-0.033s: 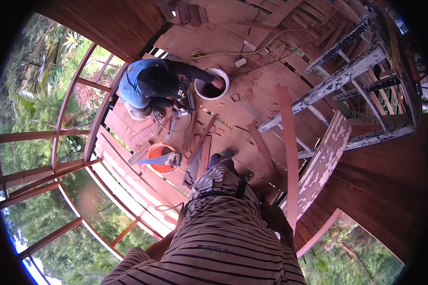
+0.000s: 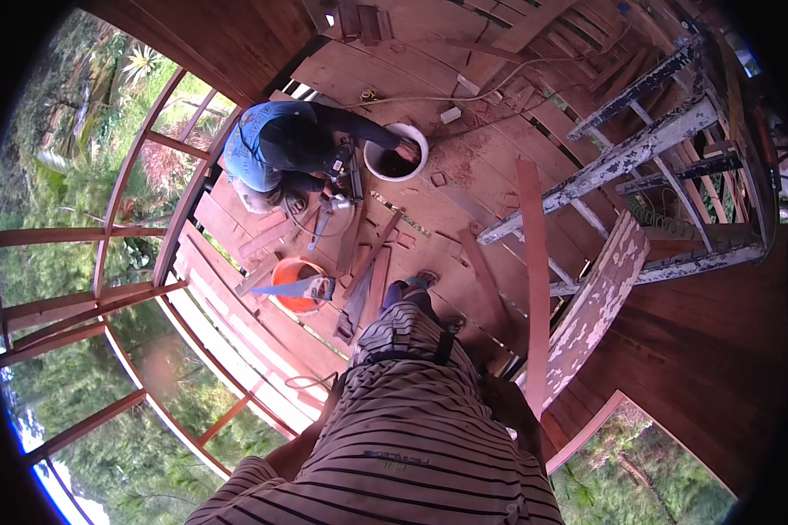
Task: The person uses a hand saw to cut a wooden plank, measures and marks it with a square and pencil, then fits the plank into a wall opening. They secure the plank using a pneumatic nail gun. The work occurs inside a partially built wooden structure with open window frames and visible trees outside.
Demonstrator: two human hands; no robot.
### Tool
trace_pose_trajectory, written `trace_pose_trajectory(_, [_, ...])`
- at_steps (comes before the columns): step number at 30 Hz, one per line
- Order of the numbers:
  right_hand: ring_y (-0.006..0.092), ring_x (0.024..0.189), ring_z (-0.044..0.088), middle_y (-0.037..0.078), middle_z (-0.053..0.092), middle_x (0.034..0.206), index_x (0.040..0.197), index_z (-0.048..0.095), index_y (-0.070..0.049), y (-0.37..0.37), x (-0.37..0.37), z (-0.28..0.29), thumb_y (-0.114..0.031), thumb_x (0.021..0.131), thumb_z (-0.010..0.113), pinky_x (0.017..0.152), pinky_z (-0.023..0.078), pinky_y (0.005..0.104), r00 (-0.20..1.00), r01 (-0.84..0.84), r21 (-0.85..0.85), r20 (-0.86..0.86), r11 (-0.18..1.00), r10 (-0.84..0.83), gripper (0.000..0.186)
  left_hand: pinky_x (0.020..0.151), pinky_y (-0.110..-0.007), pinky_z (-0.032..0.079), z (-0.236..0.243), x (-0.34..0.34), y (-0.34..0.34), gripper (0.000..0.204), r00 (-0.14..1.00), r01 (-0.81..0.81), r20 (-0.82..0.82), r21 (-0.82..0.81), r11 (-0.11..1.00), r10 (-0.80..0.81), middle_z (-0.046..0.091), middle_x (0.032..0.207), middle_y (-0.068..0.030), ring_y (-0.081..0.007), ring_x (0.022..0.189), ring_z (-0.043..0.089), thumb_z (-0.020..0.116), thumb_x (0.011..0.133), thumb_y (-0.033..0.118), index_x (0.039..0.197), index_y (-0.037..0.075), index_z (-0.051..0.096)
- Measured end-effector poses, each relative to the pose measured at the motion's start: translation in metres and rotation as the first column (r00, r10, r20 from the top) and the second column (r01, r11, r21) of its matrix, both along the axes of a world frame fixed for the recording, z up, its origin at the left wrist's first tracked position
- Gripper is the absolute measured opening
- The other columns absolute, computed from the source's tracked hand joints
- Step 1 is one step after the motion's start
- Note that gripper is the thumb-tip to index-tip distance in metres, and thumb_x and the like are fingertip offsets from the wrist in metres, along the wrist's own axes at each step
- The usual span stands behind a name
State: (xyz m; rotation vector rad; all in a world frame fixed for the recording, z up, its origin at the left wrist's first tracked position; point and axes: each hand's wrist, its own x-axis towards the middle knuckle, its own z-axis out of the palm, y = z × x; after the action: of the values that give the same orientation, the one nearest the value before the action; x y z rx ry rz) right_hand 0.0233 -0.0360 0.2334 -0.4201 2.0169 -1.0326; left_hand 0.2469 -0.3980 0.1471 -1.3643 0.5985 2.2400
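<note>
My left forearm (image 2: 293, 455) hangs beside my striped shirt, its hand mostly hidden by my body, near a loop of cord on the boards. My right hand (image 2: 499, 391) is low by my waist in shadow, its fingers unclear, near an upright reddish plank (image 2: 531, 271) and a paint-flaked board (image 2: 600, 306). I cannot tell whether either hand holds anything. In front of my feet lie loose wood strips (image 2: 379, 284). An orange bucket (image 2: 293, 302) with a handsaw (image 2: 311, 288) across it stands to their left.
A co-worker (image 2: 271, 153) in blue and black bends over a power tool (image 2: 350, 175), one hand inside a white bucket (image 2: 372, 157). A paint-worn ladder (image 2: 622, 171) leans at right. Open timber framing (image 2: 105, 232) edges the boards at left, with greenery beyond. Hoses and offcuts lie farther off.
The view has shifted slightly, so the co-worker, buckets and framing sit a little higher in the picture. The co-worker still reaches into the white bucket.
</note>
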Motion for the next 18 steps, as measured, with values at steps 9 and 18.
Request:
trace_pose_trajectory(9, [0.0417, 0.090, 0.063, 0.021, 0.061, 0.098, 0.106, 0.061, -0.005, 0.008, -0.032, 0.002, -0.016, 0.091, 0.061, 0.074, 0.050, 0.0491, 0.940, -0.307, 0.013, 0.163, 0.952, 0.301, 0.018, 0.111, -0.041, 0.037, 0.088, -0.025, 0.019, 0.064, 0.868, 0.401, 0.014, -0.610, 0.684, -0.497, 0.053, 0.142, -0.0175, -0.0330, 0.130, 0.052, 0.028, 0.106, 0.053, 0.144, 0.005, 0.046])
trace_pose_trajectory(18, [0.0416, 0.092, 0.063, 0.022, 0.061, 0.100, 0.110, 0.061, -0.007, -0.006, -0.018, 0.001, -0.015, 0.090, 0.061, 0.075, 0.050, 0.0483, 0.989, -0.097, 0.085, 0.124, 0.992, 0.086, 0.021, 0.110, -0.042, 0.036, 0.025, -0.001, -0.015, 0.051, 0.762, 0.483, 0.180, -0.798, 0.361, -0.623, 0.056, 0.137, -0.0200, -0.0372, 0.127, 0.052, 0.032, 0.107, 0.038, 0.142, 0.005, 0.049])
